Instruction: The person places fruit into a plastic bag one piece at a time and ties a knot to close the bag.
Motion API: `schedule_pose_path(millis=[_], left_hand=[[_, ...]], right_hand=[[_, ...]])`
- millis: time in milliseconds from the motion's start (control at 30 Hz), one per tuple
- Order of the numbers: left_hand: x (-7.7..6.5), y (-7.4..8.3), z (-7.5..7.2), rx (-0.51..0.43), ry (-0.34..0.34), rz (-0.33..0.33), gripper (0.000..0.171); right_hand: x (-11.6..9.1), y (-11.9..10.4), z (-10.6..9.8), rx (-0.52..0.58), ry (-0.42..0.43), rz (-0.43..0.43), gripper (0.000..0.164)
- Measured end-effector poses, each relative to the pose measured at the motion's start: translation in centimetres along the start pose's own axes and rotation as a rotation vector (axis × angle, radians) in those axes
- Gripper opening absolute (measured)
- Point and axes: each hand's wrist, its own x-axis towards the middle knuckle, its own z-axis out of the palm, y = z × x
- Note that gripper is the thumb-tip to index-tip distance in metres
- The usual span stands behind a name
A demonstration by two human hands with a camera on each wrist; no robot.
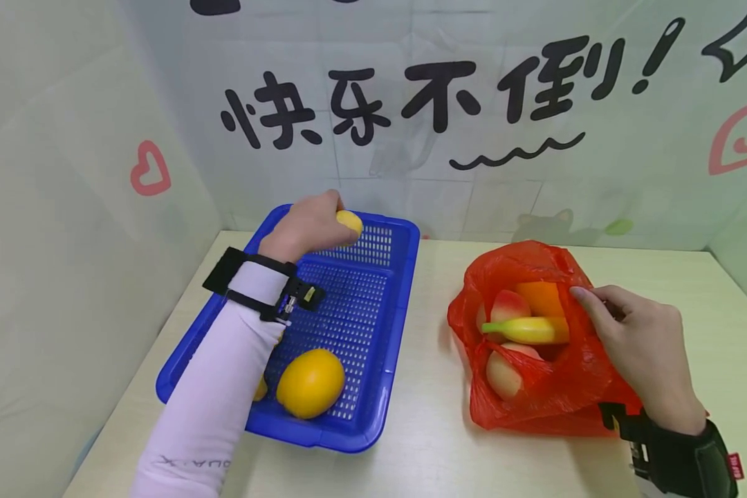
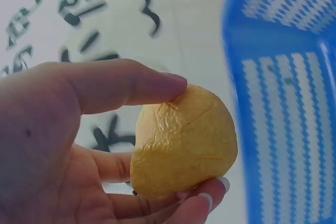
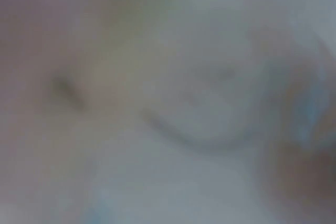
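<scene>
Holding yellow item between thumb and fingers, left grip; right grip pinching red bag.

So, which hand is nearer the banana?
Right. The right hand pinches the red bag just beside the banana; the left hand is farther off, at the blue basket.

Bold black Chinese characters stretch across a pale backdrop rising behind the far edge of a light tabletop, while a red heart outline marks the left wall.
</scene>
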Motion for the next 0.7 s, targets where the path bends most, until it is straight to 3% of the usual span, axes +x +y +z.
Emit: schedule_pose_path(millis=[300,500,700], left_hand=[[-0.8,4.9,0.9,-0.077,-0.059,0.169,0.045],[-1.4,7.9,2.1,-0.058,-0.089,0.245,0.042],[-1.9,10.6,3.5,-0.022,-0.146,0.371,0.038]], right_hand=[[0.0,0.0,0.0,-0.004,0.002,-0.003,0.024],[0.0,-0.1,-0.1,-0.003,0.006,-0.008,0.024],[0.0,-0.1,0.0,0.002,0.025,-0.031,0.021]])
